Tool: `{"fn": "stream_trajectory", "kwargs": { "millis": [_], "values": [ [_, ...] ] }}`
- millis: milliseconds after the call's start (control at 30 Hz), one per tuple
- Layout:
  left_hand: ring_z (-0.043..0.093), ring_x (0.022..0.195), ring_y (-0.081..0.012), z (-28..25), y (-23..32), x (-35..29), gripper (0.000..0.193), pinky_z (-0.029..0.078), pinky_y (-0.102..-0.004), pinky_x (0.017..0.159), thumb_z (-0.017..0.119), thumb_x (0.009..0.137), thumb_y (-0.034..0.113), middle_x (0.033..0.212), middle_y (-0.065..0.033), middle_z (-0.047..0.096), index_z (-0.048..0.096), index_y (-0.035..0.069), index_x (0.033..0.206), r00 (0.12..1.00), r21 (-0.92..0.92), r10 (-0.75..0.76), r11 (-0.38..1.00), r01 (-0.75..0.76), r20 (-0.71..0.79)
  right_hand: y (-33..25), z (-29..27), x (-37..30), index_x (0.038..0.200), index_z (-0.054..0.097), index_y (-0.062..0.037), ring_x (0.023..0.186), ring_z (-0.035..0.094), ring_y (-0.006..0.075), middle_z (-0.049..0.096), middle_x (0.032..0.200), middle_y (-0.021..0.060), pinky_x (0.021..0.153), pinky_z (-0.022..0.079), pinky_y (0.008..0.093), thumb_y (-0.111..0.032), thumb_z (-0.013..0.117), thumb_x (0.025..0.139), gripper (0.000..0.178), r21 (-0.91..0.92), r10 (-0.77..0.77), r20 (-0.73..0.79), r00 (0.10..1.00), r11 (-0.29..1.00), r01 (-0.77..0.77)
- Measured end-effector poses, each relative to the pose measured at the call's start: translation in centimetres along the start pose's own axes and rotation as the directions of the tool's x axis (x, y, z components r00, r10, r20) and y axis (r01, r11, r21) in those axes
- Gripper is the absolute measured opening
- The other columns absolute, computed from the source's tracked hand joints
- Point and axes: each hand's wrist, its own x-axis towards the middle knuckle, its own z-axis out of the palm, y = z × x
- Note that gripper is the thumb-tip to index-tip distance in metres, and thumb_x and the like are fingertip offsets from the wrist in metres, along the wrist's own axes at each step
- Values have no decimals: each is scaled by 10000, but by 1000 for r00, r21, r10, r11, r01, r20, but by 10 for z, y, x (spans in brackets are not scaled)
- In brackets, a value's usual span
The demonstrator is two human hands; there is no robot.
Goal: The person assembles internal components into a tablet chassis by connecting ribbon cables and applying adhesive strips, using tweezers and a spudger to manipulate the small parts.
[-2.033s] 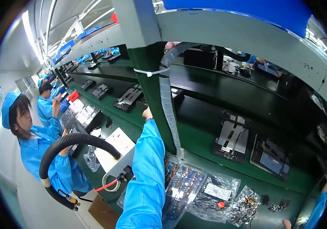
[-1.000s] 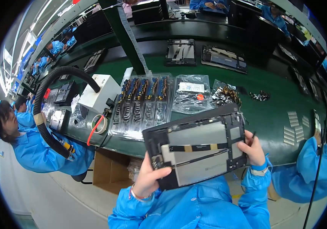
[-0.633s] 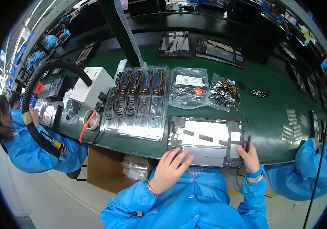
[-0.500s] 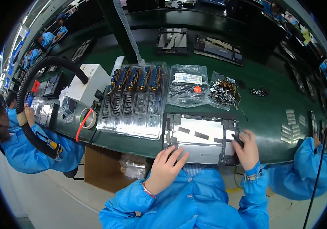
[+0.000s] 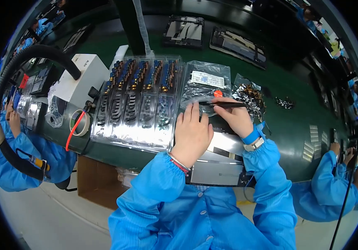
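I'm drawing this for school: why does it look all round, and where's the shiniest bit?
Head view: the wide fisheye lens curves the green table's edge and leaves black corners; head view: the strongest white glare is on the clear plastic tray; same head view: the silver panel looks grayer, less dazzling.

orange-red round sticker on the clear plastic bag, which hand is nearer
Right. The right hand, holding a slim black tool, is just below the orange-red round sticker; the left hand is farther off, to its lower left.
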Motion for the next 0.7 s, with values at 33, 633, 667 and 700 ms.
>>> {"fn": "stream_trajectory", "kwargs": {
  "millis": [33,633,667,700],
  "values": [
    [458,1136,-336,-1,-1,1,318,406,-415,881,568,783,204,1219,-217,476,580,5,1031,1000,-6,-3,1000,3,6,-3,-1,1,1022,617,-1,863,587,132,624,976,59,792,470,235,-41,618,808,218,-154,-66,4,998,986,66],
    [417,1171,-402,-1,-3,1,305,384,-433,917,583,750,142,1257,-291,411,594,8,1023,999,-135,-35,990,32,-23,-5,7,4,971,656,-34,787,666,167,682,859,99,701,511,247,-62,662,764,209,-314,-87,-1,996,946,82],
    [416,1172,-402,0,-3,1,302,383,-433,917,584,751,143,1257,-291,411,596,10,1022,999,-143,-36,989,32,-25,-6,7,3,971,656,-34,787,666,167,682,859,99,701,511,247,-62,662,764,209,-314,-87,0,996,946,83],
    [416,1173,-403,0,-3,0,300,383,-433,917,585,751,143,1257,-290,411,598,11,1021,999,-151,-37,988,32,-27,-8,7,2,973,656,-35,795,664,167,681,868,101,705,510,248,-64,660,767,207,-292,-66,-12,998,955,60]
  ]
}}
